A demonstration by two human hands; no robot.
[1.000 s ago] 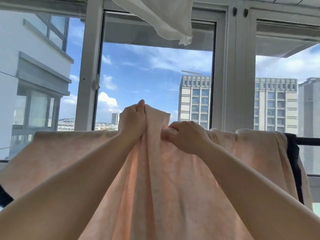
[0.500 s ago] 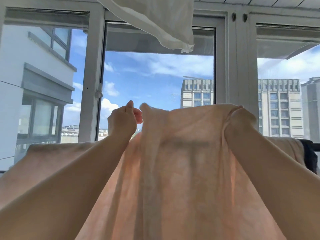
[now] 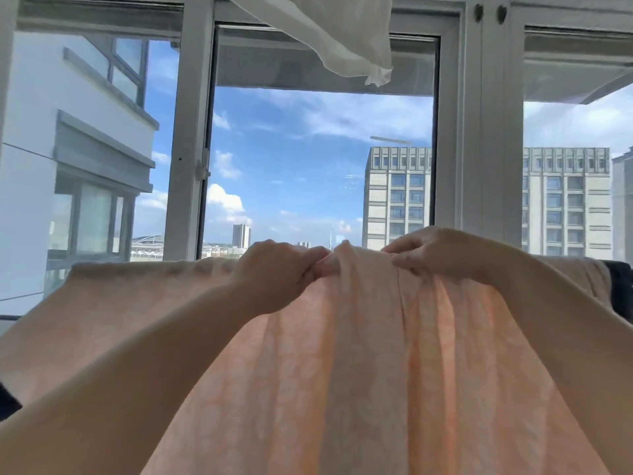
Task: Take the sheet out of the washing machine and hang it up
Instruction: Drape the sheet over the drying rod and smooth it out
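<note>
- The peach sheet (image 3: pixel 342 354) hangs in long folds, its top edge bunched into a small peak between the two hands, with more of it draped out to either side.
- The left hand (image 3: pixel 274 275) has its fingers curled tight on the gathered edge, just left of the peak.
- The right hand (image 3: pixel 435 252) pinches the same edge just right of it, fingers bent over the cloth.
- Whatever rail carries the sheet is covered, probably just beneath the fingers.
- Beyond the fingertips stands the window frame (image 3: pixel 472 149); a white cloth (image 3: pixel 342 36) hangs above.
</note>
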